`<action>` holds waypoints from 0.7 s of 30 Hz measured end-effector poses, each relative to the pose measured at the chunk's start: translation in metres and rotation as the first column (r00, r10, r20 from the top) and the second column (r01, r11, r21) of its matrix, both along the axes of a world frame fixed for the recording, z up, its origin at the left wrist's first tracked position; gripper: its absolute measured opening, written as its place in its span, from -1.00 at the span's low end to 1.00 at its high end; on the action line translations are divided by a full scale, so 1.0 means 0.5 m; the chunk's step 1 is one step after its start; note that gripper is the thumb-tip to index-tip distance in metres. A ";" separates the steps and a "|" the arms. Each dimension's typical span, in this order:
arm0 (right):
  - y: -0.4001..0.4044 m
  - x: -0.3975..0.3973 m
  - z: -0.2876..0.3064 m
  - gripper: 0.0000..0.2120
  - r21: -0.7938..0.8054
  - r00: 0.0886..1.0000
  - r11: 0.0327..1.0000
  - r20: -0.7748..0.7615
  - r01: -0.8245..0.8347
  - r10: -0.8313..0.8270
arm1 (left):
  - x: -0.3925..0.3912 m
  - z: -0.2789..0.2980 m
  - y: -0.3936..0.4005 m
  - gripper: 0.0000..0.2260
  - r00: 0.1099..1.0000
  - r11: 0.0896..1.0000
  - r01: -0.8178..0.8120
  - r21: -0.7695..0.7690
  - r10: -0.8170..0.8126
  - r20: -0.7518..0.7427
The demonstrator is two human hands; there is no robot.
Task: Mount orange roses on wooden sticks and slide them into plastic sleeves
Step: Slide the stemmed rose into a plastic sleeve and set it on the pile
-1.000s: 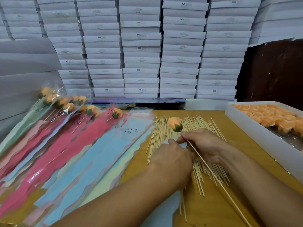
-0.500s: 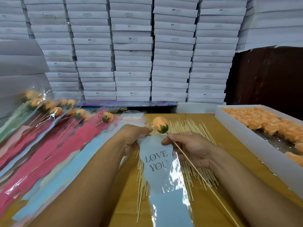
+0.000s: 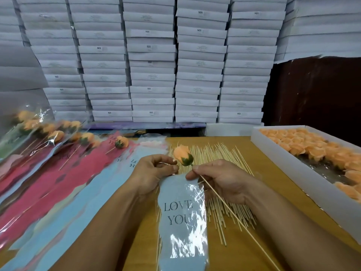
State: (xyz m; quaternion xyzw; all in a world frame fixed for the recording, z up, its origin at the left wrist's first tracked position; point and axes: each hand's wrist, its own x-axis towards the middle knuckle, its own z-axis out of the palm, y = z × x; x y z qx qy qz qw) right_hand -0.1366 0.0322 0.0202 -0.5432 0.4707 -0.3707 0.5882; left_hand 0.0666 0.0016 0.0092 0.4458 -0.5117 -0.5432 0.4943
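- The wooden table [image 3: 254,251] runs from the near edge back to a wall of stacked white boxes [image 3: 152,61], which fills the whole far side of the room; a dark brown panel [image 3: 316,90] shows at the far right.
- Along the right edge of the table sits a long white tray [image 3: 277,163] packed with loose orange roses [image 3: 312,147].
- A loose pile of wooden sticks [image 3: 214,157] is spread across the middle of the table, partly under the hands.
- The left side of the table is covered with overlapping sleeves [image 3: 64,184] in pink, blue and pale green, and near the far left corner lie finished roses in sleeves [image 3: 56,135].
- The right hand [image 3: 224,180] pinches a stick [image 3: 234,218] just below the orange rose [image 3: 182,154] mounted on its tip, the rose held above the stick pile near the middle of the table.
- The left hand [image 3: 154,173] has its fingers curled, pinching the top of a blue "LOVE YOU" plastic sleeve [image 3: 183,222], which stretches towards the near edge.
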 end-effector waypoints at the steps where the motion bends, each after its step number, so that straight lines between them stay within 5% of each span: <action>1: 0.000 0.000 0.000 -0.74 0.005 1.000 1.000 -0.004 -0.001 0.001 | 0.002 0.000 -0.002 -0.86 1.000 1.000 0.010 -0.018 -0.010 0.024; 13: 0.005 0.001 0.003 -0.73 0.039 0.996 0.999 -0.079 0.038 -0.035 | 0.015 -0.013 -0.009 -0.94 0.937 0.954 0.182 -0.237 -0.095 0.336; 21: 0.008 0.000 0.008 -0.73 0.035 0.995 0.999 -0.094 0.027 -0.024 | 0.024 -0.009 -0.009 -0.93 0.945 0.942 0.137 -0.305 -0.031 0.327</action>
